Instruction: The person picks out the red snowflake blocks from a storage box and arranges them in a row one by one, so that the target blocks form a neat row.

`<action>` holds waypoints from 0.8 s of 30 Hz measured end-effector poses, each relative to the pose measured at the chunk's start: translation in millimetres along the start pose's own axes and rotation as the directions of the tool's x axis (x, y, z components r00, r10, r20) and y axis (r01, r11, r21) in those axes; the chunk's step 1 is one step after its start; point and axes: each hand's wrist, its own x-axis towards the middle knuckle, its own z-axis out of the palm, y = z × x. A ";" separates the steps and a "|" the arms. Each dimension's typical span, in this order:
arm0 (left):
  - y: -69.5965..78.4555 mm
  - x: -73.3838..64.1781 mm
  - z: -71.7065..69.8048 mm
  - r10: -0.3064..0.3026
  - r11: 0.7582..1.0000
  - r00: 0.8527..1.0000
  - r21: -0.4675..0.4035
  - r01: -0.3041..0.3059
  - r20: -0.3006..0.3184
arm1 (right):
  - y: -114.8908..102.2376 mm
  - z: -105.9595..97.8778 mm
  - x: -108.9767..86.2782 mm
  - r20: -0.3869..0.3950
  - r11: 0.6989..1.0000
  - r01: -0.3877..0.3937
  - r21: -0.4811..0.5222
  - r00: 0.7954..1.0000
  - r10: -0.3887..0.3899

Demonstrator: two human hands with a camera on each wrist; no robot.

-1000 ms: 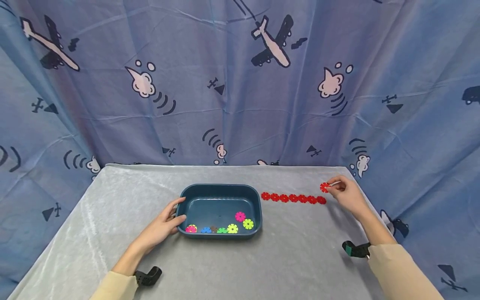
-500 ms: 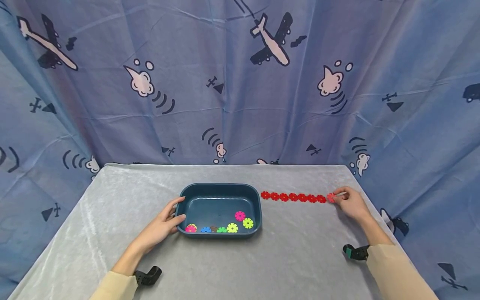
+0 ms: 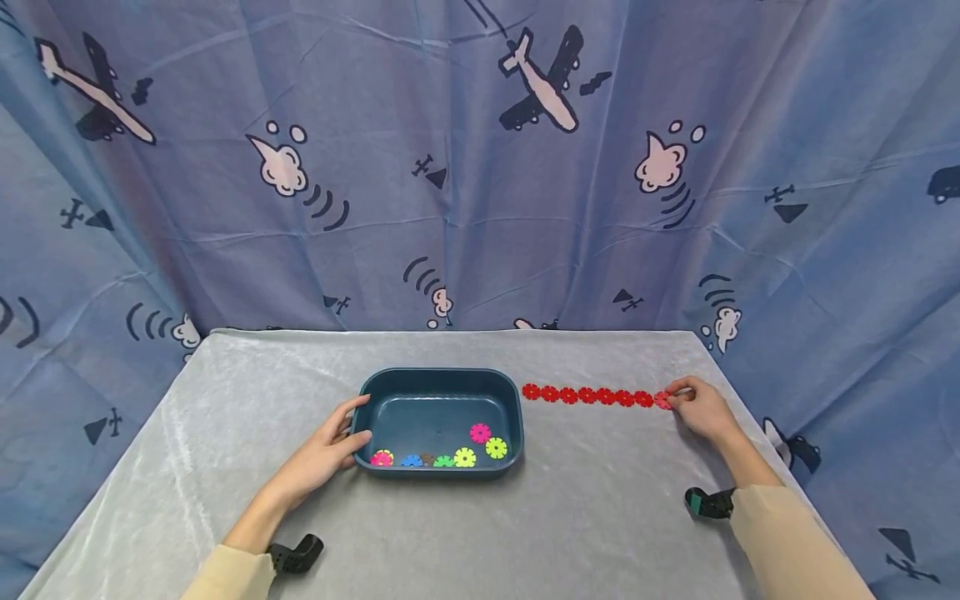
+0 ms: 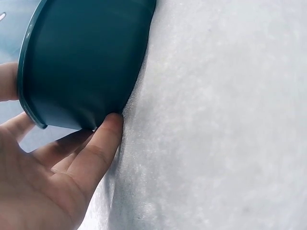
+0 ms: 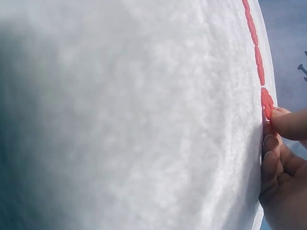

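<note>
My right hand [image 3: 703, 408] pinches a red snowflake disc [image 3: 662, 400] between thumb and fingers, at the right end of a row of red snowflake discs [image 3: 587, 396] on the table. In the right wrist view, the pinched disc [image 5: 267, 101] is tilted up slightly from the cloth, its edge right by the neighbouring disc [image 5: 259, 65]. My left hand [image 3: 327, 450] holds the left end of a dark teal plastic bin [image 3: 438, 375], thumb and index finger over its rim. The left wrist view shows other fingers [image 4: 98, 153] against the bin's outer wall [image 4: 91, 62].
Inside the bin, loose discs lie mostly along the near side: a pink disc [image 3: 480, 432], a yellow disc [image 3: 497, 448], a blue disc [image 3: 412, 460] and several others. Grey cloth covers the table [image 3: 585, 517]. A patterned blue curtain [image 3: 480, 167] hangs behind and at both sides.
My right hand has lowered the red disc from above the row and brought it to the right end, beside the last disc. The left hand and bin have stayed put.
</note>
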 end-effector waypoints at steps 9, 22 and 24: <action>0.1 0.4 -2.0 -0.004 1.000 1.000 -0.005 0.004 0.012 | -2.3 6.3 -4.0 -0.069 1.000 0.011 0.011 0.998 -0.010; -2.1 -1.3 -3.5 0.026 0.998 0.999 0.065 -0.024 -0.033 | -36.3 8.9 -14.4 -0.167 0.993 0.114 0.005 0.980 -0.112; -1.9 -1.9 -2.4 0.042 0.995 0.998 0.096 -0.038 -0.044 | -42.4 11.3 -20.4 -0.183 0.992 0.128 0.011 0.975 -0.124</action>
